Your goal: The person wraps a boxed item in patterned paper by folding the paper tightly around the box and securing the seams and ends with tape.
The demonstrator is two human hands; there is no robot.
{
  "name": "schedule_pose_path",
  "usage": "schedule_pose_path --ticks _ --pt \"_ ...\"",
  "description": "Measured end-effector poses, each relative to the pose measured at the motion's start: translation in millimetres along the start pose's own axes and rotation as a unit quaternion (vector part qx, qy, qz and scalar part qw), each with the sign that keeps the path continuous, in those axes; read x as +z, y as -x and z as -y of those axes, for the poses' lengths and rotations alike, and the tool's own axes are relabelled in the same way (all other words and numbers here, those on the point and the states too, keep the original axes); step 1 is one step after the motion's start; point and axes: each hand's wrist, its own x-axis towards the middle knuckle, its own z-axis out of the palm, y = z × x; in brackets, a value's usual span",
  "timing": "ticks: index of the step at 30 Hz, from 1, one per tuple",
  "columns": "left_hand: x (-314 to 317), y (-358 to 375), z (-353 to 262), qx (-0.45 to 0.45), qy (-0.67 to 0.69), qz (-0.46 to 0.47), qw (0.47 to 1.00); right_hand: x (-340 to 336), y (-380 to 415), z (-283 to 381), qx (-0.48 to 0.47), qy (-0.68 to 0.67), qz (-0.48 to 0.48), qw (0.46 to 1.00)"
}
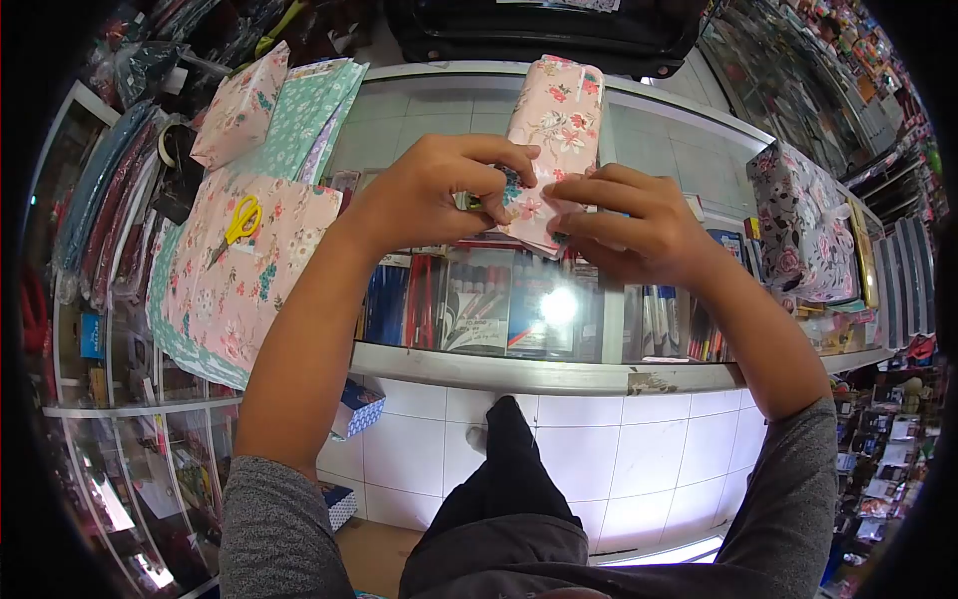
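A long package in pink floral wrapping paper (559,115) lies on the glass counter, its near end partly folded into a flap. My left hand (449,190) is closed at the left side of that end, thumb and forefinger pinching the paper's edge. From the right, my right hand (634,220) grips the folded end, fingers on top of the paper; its thumb is mostly hidden. Yellow-handled scissors (239,222) rest on a stack of pink floral paper sheets (244,309) to the left.
A pink floral wrapped box (242,110) stands at the far left beside green floral paper (304,115). A tape roll (170,147) is left of the sheets. Another floral wrapped box (798,225) sits on the right. The counter's metal edge (499,369) runs in front of me.
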Motion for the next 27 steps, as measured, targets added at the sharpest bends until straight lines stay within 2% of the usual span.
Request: schedule_pose_path --ticks 5,8,15,24,27 --pt "1.8 0.2 -1.5 -0.013 0.005 0.002 1.0 9.0 2.8 -0.2 0.025 0.018 -0.032 0.999" --pt "2.5 0.5 -2.1 -0.026 -0.001 0.007 1.0 6.8 0.2 2.8 -0.03 0.032 -0.032 0.999" --pt "-2.8 1.9 -8.0 -0.027 0.003 0.009 1.0 7.5 2.3 1.4 -0.029 0.038 -0.02 0.999" --pt "-2.0 3.3 -4.1 -0.034 0.027 0.007 0.999 4.4 -3.0 8.3 0.025 -0.032 0.0 0.999" --pt "-1.6 3.2 -5.2 -0.038 0.025 0.003 0.999 10.8 -3.6 4.8 0.006 0.011 -0.05 0.999"
